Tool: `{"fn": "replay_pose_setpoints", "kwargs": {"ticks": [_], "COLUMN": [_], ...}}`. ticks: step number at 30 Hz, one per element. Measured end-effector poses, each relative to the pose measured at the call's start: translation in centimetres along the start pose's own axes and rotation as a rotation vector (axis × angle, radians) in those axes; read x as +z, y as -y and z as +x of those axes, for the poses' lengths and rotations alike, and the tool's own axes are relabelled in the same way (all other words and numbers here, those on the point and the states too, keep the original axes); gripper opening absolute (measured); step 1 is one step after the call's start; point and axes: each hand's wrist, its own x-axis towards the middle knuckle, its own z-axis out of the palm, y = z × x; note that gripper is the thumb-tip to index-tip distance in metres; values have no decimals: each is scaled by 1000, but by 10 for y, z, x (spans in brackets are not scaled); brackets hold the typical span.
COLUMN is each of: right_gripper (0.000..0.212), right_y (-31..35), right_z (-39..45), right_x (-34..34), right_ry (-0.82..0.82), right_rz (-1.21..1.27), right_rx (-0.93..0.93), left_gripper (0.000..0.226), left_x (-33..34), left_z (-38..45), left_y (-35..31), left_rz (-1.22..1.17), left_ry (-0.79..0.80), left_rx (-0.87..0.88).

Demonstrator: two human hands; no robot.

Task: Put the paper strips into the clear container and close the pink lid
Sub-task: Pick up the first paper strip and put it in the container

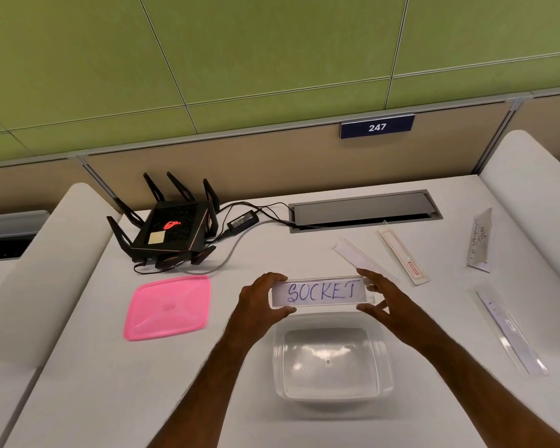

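Both hands hold one laminated paper strip (320, 291) marked "SOCKET", level and just above the far rim of the clear container (332, 394). My left hand (259, 299) pinches its left end, my right hand (380, 294) its right end. The container is open, with nothing visible inside. Its pink lid (168, 307) lies flat on the desk to the left. Several more strips lie on the desk: a white one (353, 257) behind my right hand, a red-printed one (404, 255), a written one (479, 240) far right, and a long one (511, 333) near the right edge.
A black router with antennas (172, 231) stands at the back left, its power brick (243, 221) and cables trailing to a grey cable hatch (364, 210). White padded dividers (530, 189) flank the desk on both sides. A partition with a "247" sign rises behind.
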Motion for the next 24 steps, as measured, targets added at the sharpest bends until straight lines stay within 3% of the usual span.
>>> {"fn": "replay_pose_setpoints", "kwargs": {"ticks": [17,24], "right_gripper": [69,64], "right_y": [-2,-3], "right_z": [-3,-9], "right_x": [1,0], "right_ry": [-11,-15], "right_rz": [15,-33], "right_rx": [50,29], "left_gripper": [65,62], "left_x": [-1,5], "left_z": [1,-7], "left_y": [-7,-7], "left_rz": [16,0], "left_ry": [9,-12], "left_rx": [-38,47]}}
